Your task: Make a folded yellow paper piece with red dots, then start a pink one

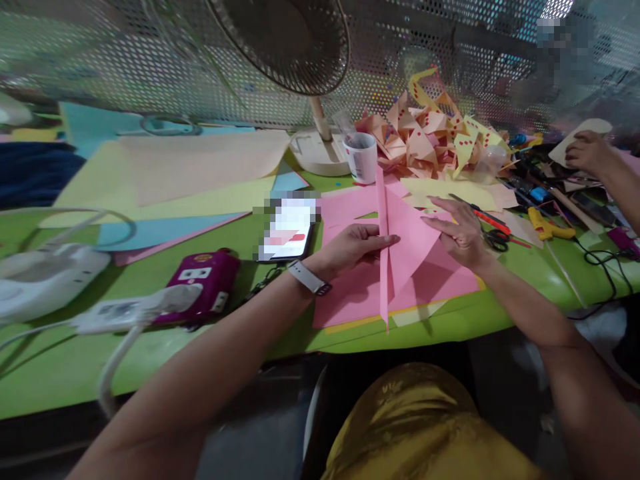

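Pink paper [407,243], folded to a long narrow point, stands on edge over a stack of pink sheets [350,293] at the near edge of the green bench [60,373]. Left hand [350,245]: fingers pinching the fold's left side. Right hand [463,233]: fingers spread flat against its right flap. Open bench near left; phone [290,230] just left, scissors [495,237] right, white cup [363,158] and folded-paper heap [435,137] far. Another person's hand [590,152] far right.

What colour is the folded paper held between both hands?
Pink. The folded paper matches the pink sheets beneath it, clearest in the head view.
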### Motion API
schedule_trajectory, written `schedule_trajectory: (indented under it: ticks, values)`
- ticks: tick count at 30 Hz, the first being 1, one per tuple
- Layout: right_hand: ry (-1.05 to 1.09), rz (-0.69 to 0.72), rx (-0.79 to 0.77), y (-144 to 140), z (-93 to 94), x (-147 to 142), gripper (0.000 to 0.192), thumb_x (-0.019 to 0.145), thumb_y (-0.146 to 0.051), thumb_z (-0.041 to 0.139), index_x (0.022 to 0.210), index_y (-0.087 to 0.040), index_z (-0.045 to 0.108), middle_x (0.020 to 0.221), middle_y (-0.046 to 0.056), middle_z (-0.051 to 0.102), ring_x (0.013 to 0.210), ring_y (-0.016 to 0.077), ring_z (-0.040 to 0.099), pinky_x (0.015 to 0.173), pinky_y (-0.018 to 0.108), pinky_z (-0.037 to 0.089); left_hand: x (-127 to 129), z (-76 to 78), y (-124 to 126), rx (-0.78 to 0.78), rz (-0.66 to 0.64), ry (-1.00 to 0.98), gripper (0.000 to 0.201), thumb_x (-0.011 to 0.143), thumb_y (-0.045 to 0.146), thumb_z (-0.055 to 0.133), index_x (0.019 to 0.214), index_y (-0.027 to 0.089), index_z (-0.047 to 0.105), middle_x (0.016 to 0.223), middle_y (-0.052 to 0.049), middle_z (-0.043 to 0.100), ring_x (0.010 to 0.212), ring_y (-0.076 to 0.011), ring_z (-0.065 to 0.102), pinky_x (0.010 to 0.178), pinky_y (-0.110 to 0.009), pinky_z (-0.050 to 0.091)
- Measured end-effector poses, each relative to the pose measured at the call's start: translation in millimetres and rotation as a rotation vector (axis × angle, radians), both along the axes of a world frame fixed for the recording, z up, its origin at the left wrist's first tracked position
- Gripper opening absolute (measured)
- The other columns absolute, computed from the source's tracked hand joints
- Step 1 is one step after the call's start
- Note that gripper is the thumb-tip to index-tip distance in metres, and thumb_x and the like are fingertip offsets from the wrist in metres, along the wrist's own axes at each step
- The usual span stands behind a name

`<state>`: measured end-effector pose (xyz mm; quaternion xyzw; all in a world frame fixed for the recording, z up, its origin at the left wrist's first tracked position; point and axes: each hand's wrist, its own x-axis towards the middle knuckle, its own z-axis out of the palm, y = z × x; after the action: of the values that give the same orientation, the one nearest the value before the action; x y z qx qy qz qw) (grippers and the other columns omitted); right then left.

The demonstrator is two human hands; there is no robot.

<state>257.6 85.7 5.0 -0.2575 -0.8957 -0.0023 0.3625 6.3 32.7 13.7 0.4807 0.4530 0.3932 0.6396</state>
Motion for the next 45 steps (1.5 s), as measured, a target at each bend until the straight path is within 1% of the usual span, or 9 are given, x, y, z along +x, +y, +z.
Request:
schedule_trajectory:
  ticks: [2, 7, 12, 15, 18, 23, 31, 41, 45]
  values:
    - [-0.049, 0.002, 0.083, -4.5, 0.4, -1.9, 0.051, 0.09, -0.008, 0.05, 0.133, -0.033, 0.062, 0.147, 0.004, 0.054, 0.136, 0.025, 0.049, 0.111, 0.055, 0.041, 0.2, -2.1, 0.9, -0.001, 0.02, -0.024, 0.035, 0.071, 0.038, 0.085, 0.059, 0.017, 0.059, 0.052, 0.005, 0.048, 0.046, -0.0063, 0.043, 0.045, -0.02, 0.04]
    - [-0.322, 0.274, 0.184, -26.7, 2.2, -18.2, 0.044, 0.096, -0.018, 0.053, 0.136, -0.033, 0.059, 0.15, 0.004, 0.052, 0.144, 0.02, 0.041, 0.116, 0.046, 0.038, 2.3, -11.2, -0.5, -0.01, 0.005, -0.137, 0.033, 0.066, 0.041, 0.087, 0.069, 0.016, 0.064, 0.06, 0.003, 0.06, 0.051, -0.0075, 0.052, 0.052, -0.021, 0.046]
    - [-0.274, 0.364, 0.24, -31.9, -6.0, -24.1, 0.035, 0.099, -0.013, 0.05, 0.129, -0.026, 0.064, 0.138, 0.007, 0.064, 0.135, 0.0167, 0.051, 0.11, 0.04, 0.046, 7.8, -15.0, -4.8, -0.028, 0.003, -0.178, 0.034, 0.062, 0.038, 0.089, 0.072, 0.015, 0.066, 0.065, 0.0, 0.066, 0.062, -0.0119, 0.062, 0.063, -0.026, 0.053]
    - [-0.324, 0.401, 0.19, -30.1, -10.2, -22.6, 0.034, 0.1, -0.012, 0.049, 0.127, -0.026, 0.065, 0.132, 0.007, 0.068, 0.131, 0.0168, 0.056, 0.108, 0.041, 0.048, 9.5, -14.2, -4.9, -0.049, 0.104, -0.211, 0.034, 0.065, 0.042, 0.088, 0.071, 0.016, 0.068, 0.062, 0.002, 0.063, 0.06, -0.0113, 0.059, 0.061, -0.026, 0.053]
    - [-0.378, 0.375, 0.168, -31.5, -9.2, -23.5, 0.035, 0.1, -0.012, 0.048, 0.129, -0.025, 0.064, 0.136, 0.009, 0.065, 0.132, 0.0184, 0.056, 0.109, 0.043, 0.048, 9.9, -14.0, -4.1, -0.034, 0.162, -0.207, 0.036, 0.064, 0.043, 0.089, 0.065, 0.016, 0.066, 0.059, 0.003, 0.061, 0.054, -0.0084, 0.055, 0.056, -0.023, 0.049]
    - [-0.462, 0.312, 0.17, -36.4, -4.7, -27.3, 0.036, 0.099, -0.009, 0.047, 0.13, -0.019, 0.063, 0.141, 0.013, 0.061, 0.136, 0.0234, 0.053, 0.111, 0.047, 0.046, 11.1, -15.7, -5.6, -0.049, 0.127, -0.185, 0.036, 0.061, 0.041, 0.091, 0.072, 0.014, 0.069, 0.064, 0.001, 0.065, 0.058, -0.01, 0.059, 0.057, -0.023, 0.049]
    - [-0.512, 0.3, 0.164, -36.7, -2.9, -27.3, 0.037, 0.1, -0.007, 0.044, 0.132, -0.015, 0.061, 0.141, 0.013, 0.06, 0.135, 0.0228, 0.053, 0.113, 0.044, 0.047, 11.1, -18.1, -5.3, -0.044, 0.165, -0.21, 0.029, 0.07, 0.038, 0.086, 0.071, 0.015, 0.068, 0.065, 0.002, 0.065, 0.058, -0.0093, 0.059, 0.063, -0.025, 0.053]
    - [-0.465, 0.308, 0.338, -35.1, -1.5, -23.0, 0.039, 0.1, -0.007, 0.044, 0.135, -0.014, 0.059, 0.142, 0.012, 0.06, 0.138, 0.0208, 0.051, 0.112, 0.042, 0.048, 4.4, -21.9, -1.7, -0.044, 0.063, -0.365, 0.033, 0.063, 0.03, 0.091, 0.084, 0.016, 0.071, 0.076, -0.001, 0.072, 0.064, -0.0098, 0.065, 0.062, -0.02, 0.055]
    - [-0.375, 0.288, 0.442, -35.2, -0.4, -22.7, 0.034, 0.1, -0.009, 0.046, 0.129, -0.014, 0.063, 0.136, 0.011, 0.065, 0.131, 0.0197, 0.058, 0.108, 0.039, 0.051, 6.0, -25.1, -1.4, 0.037, 0.028, -0.351, 0.034, 0.064, 0.027, 0.09, 0.088, 0.017, 0.068, 0.079, 0.0, 0.073, 0.065, -0.0094, 0.066, 0.064, -0.019, 0.056]
